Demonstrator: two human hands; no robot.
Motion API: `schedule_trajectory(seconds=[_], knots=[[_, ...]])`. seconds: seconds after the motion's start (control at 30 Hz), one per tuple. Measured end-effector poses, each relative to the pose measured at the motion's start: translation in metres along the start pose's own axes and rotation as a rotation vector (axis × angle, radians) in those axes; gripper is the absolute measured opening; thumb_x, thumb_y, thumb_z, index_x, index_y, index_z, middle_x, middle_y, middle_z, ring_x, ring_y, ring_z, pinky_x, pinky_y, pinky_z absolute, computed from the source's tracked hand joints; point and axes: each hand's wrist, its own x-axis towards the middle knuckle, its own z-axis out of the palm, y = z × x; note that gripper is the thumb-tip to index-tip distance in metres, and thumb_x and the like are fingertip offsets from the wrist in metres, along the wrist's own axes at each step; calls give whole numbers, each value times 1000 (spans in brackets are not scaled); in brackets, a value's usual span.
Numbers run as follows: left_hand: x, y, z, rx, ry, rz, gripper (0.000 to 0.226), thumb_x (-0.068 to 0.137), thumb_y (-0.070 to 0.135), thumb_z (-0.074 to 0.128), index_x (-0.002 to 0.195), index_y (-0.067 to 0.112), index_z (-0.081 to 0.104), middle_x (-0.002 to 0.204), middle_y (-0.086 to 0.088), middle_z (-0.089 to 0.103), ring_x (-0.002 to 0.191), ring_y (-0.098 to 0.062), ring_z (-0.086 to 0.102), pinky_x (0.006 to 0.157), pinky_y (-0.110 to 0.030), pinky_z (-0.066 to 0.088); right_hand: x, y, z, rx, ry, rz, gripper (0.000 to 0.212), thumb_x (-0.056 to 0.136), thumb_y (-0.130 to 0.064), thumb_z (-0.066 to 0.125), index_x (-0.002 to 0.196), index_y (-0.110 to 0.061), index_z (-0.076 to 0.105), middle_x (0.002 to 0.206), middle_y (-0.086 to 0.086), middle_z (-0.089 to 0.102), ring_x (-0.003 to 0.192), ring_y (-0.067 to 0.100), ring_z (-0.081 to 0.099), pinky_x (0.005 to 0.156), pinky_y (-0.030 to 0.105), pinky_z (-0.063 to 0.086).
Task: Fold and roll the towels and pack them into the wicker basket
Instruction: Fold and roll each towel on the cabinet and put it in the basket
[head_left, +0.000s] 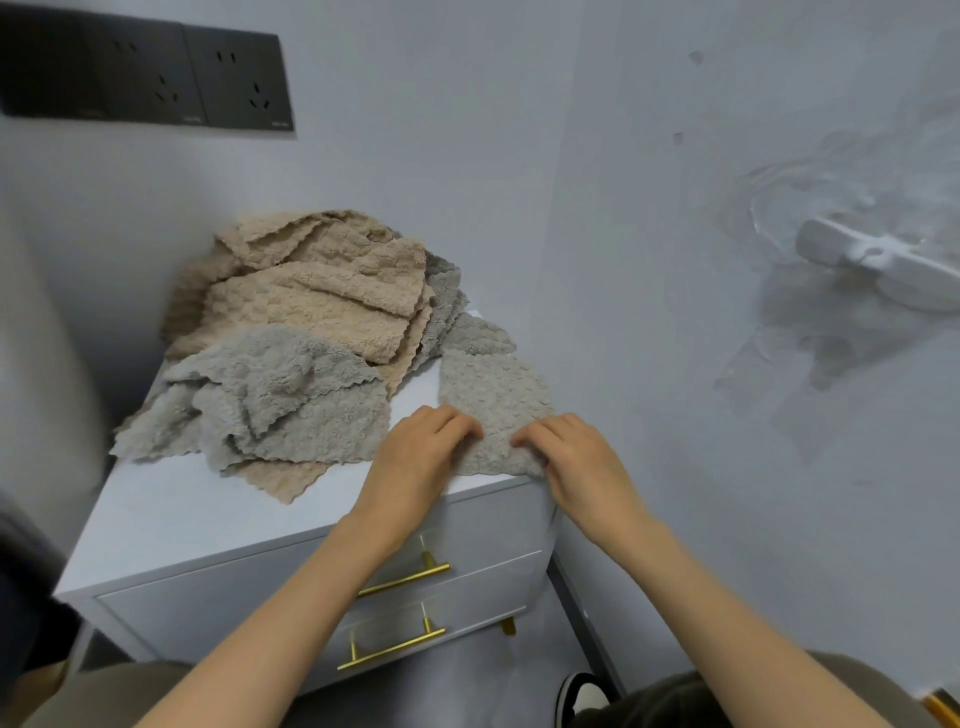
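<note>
A grey towel (493, 389), folded into a narrow strip, lies along the right side of the white nightstand top (208, 514). My left hand (421, 457) and my right hand (576, 457) both grip its near end at the front edge, fingers curled onto the cloth. A loose heap of beige towels (322, 291) and a crumpled grey towel (275, 400) fill the back and left of the top. No wicker basket is in view.
The nightstand has two drawers with gold handles (405, 577). Walls close in behind and to the right. Dark wall sockets (156, 78) sit upper left. A white fixture (878, 260) sticks out of the right wall. A shoe (582, 696) shows below.
</note>
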Motion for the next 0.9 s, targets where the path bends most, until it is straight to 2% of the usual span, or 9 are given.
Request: schedule_trajectory(seconds=[0.1,0.2,0.33,0.4,0.57,0.67,0.77,0.87,0.9], knots=[[-4,-3,-2,-43,-54,-2,12,89,15,62,99,18,69,98,5,67,88,-17,61,68,-25,47,-5,1,-4,-50,-57,-10,42,72,-16,40,106,-20,65,101,-4,65,95,19,56,76,30,48],[-7,-8,-7,-89,-166,-45,32,90,34,47,112,21,67,110,9,66,101,-10,60,82,-25,51,-9,2,-6,-63,-108,-22,42,73,-14,53,113,-19,63,108,-4,64,101,20,58,79,31,50],[-9,-15,-12,-152,-236,-67,35,90,30,62,124,23,61,120,9,62,111,-7,56,94,-17,40,-9,6,-9,-38,-107,-35,43,82,-20,36,115,-19,63,111,-4,65,102,22,59,76,32,54],[-7,-15,-13,-166,-233,-73,34,90,24,63,124,22,61,118,8,63,109,-8,57,93,-18,41,-9,10,-11,1,-126,-40,44,84,-22,34,118,-20,63,117,-5,64,106,21,58,79,33,54],[-5,-18,-15,-190,-239,-114,31,91,17,61,122,19,63,116,5,66,106,-10,60,92,-21,45,-13,23,-16,100,-118,33,32,92,-20,51,121,-23,64,121,-5,65,109,18,60,85,33,52],[-2,-17,-18,-266,-238,-225,27,92,20,61,119,18,64,112,5,67,103,-9,60,84,-11,40,-13,29,-20,137,-140,167,27,97,-24,55,121,-25,65,115,-5,68,107,14,60,91,26,46],[2,-15,-19,-335,-241,-355,23,93,22,59,115,22,65,101,7,68,90,-3,58,73,0,34,-10,31,-23,248,-147,295,20,96,-25,56,112,-25,68,97,-8,68,95,10,57,85,21,42],[7,-14,-16,-366,-252,-460,6,95,24,55,94,22,61,74,8,58,69,1,52,64,-12,36,-4,28,-21,390,-92,421,12,94,-22,58,97,-22,70,85,-9,66,84,10,59,75,14,42],[9,-15,-14,-365,-251,-482,15,95,26,54,85,16,60,68,6,53,64,-4,50,63,-21,37,-1,27,-20,433,-72,467,11,93,-21,59,94,-19,69,84,-5,69,83,13,61,72,11,41]])
